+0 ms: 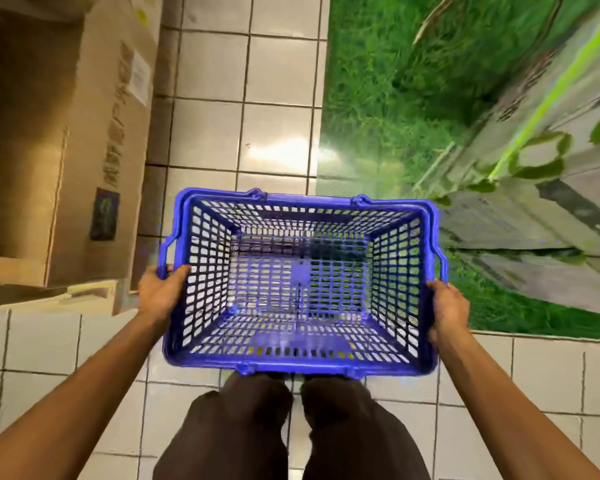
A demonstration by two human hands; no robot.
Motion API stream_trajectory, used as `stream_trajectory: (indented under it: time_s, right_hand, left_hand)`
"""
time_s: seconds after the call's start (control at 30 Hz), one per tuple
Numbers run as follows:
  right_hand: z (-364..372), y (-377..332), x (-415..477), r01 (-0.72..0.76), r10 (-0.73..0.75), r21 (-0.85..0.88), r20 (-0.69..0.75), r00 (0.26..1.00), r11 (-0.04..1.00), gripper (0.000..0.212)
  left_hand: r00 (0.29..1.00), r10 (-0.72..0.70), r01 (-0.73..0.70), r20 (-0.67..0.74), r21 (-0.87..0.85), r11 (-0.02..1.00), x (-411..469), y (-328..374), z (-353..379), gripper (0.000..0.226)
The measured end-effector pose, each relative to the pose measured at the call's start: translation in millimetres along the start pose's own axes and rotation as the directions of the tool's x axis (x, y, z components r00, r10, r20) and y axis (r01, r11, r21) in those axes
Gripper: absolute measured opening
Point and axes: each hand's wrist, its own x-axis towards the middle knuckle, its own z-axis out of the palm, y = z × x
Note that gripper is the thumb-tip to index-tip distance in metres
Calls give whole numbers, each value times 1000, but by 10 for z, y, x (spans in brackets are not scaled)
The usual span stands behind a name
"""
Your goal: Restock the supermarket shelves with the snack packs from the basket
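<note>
A blue plastic mesh basket (300, 362) hangs in front of me above the tiled floor, held level between both hands. I see nothing inside it, only its perforated bottom. My left hand (158, 294) grips the rim on its left side, fingers curled over the edge. My right hand (447, 311) grips the rim on its right side the same way. No snack packs and no shelves are in view.
A tall cardboard box (66, 140) stands on the floor at the left. A green grass-print mat (395, 81) covers the floor at the right, with a blurred grey printed panel (534, 188) across it. White tiles (278, 98) run ahead between them. My legs are below the basket.
</note>
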Motion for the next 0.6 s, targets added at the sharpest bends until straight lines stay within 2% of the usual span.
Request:
stream_trajectory:
  time_s: [0.1,0.17,0.27,0.4,0.47,0.5,0.53,0.6]
  right_hand:
    - [122,164,177,40,-40,-10,-73,997,999,10]
    - [156,282,240,105,-112,-60,-112,987,993,16]
    - [151,374,226,151,-159,-72,-121,980,986,22]
    - [119,256,149,125,-157,-265,-106,982,956,17]
    - [63,133,36,110,-206,-523,-129,970,845,39]
    - [25,51,-87,129,-251,-578,-137,958,806,49]
    - [-12,-6,-202,164,-286,-579,-125,950,799,51]
    - [-75,-183,-558,229,-289,-521,-36,957,822,38]
  left_hand:
    - [1000,-15,15,-27,0,1000,183,-138,183,18]
    - [999,16,-14,-43,56,998,259,-229,220,17]
    - [991,126,-130,49,100,986,302,-351,187,23]
    - [985,65,-90,157,158,983,248,-239,95,34]
    - [991,103,-123,87,279,952,131,-88,43,52]
    - [991,129,-137,44,337,931,13,29,3,63]
    - [988,150,-148,24,353,924,-122,155,-39,69]
    - [983,168,-181,68,319,930,-435,452,-155,63]
